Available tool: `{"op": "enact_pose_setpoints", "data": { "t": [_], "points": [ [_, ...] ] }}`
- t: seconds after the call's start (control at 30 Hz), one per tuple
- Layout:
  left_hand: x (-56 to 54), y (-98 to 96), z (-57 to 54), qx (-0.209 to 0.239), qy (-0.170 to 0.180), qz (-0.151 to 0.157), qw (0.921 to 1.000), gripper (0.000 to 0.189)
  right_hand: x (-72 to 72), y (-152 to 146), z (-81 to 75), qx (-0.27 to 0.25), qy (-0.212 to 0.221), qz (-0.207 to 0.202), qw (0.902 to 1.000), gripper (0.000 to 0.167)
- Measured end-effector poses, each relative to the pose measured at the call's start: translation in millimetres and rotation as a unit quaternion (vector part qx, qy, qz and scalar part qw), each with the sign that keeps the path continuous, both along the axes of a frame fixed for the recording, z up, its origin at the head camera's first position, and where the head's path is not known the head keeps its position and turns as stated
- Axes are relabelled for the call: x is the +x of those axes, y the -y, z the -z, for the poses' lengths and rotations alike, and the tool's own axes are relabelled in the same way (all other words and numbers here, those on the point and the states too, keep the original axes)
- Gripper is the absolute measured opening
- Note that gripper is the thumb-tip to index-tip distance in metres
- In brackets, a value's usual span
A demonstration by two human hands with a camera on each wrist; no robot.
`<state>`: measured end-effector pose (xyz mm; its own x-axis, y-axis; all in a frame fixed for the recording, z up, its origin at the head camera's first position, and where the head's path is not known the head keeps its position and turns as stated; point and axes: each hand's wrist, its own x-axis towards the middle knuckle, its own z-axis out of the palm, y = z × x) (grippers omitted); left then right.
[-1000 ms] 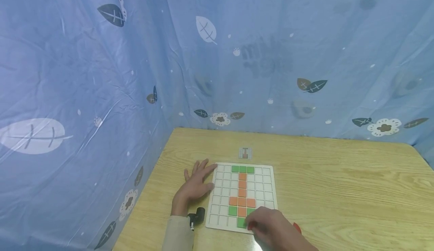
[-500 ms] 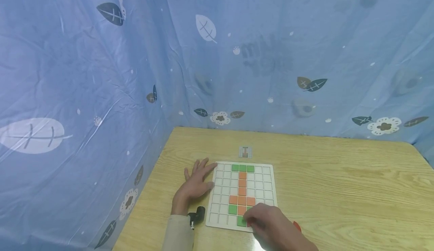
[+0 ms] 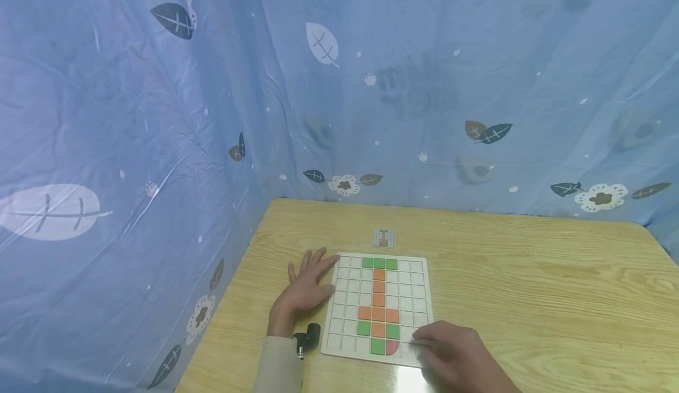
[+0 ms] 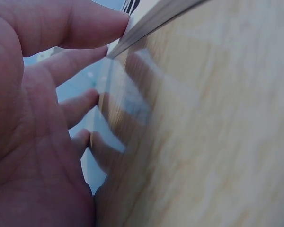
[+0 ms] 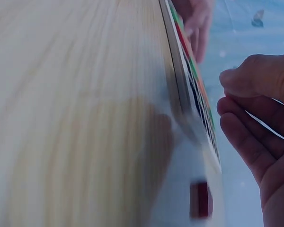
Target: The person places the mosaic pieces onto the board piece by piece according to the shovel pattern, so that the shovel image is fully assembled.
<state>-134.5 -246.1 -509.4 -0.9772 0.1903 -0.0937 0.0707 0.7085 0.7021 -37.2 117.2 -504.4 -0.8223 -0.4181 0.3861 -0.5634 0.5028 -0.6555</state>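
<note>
A white gridded board lies on the table with square tiles set in its cells. Orange tiles make a column with a cross bar, and green tiles sit at the top and near the bottom. Beside the lowest green tile is a red tile with one rounded corner. My left hand is spread on the table, its thumb and forefinger touching the board's left edge. Over the board's lower right corner hovers my right hand, fingers loosely bent, with nothing between thumb and fingertips in the right wrist view.
A small printed card with a grid picture lies behind the board. One red piece is on the table close to the board in the right wrist view. Blue patterned curtains enclose the back and left of the wooden table.
My right hand has let go of the red tile and moved right, uncovering that tile and the green one above it. My left hand stays put.
</note>
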Motion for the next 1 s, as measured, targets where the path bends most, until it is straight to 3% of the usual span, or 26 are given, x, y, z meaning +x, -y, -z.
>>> {"op": "enact_pose_setpoints", "data": {
  "t": [0.17,0.33,0.43,0.57,0.63,0.77,0.87,1.0],
  "points": [
    [0.3,0.1,-0.9,-0.001,-0.001,0.001,1.0000,0.075,0.0,-31,8.1,0.006,-0.012,0.006,0.9999,0.041],
    [1.1,0.2,-1.1,0.000,-0.002,0.002,1.0000,0.075,4.0,-59,17.3,-0.001,-0.098,0.016,0.9950,0.053],
    [1.1,0.5,-1.0,-0.002,-0.002,0.001,1.0000,0.075,9.4,-72,21.2,0.003,-0.123,0.044,0.9914,0.059],
    [0.9,0.5,-1.4,0.000,-0.004,0.000,1.0000,0.075,18.0,-80,24.0,0.009,-0.103,0.086,0.9909,0.059],
    [0.9,0.6,-0.8,-0.001,-0.005,0.000,1.0000,0.075,24.0,-79,22.3,0.009,-0.064,0.104,0.9924,0.056],
    [0.9,0.6,1.3,-0.005,-0.007,-0.001,1.0000,0.075,33.7,-72,21.0,-0.027,0.013,0.091,0.9954,0.047],
    [0.9,0.2,1.9,-0.005,-0.007,-0.001,1.0000,0.075,35.0,-66,24.1,-0.051,0.016,0.063,0.9966,0.049],
    [0.8,-0.7,1.4,-0.006,-0.006,-0.002,1.0000,0.076,31.0,-62,28.6,-0.069,-0.021,0.023,0.9971,0.056]
  ]
}}
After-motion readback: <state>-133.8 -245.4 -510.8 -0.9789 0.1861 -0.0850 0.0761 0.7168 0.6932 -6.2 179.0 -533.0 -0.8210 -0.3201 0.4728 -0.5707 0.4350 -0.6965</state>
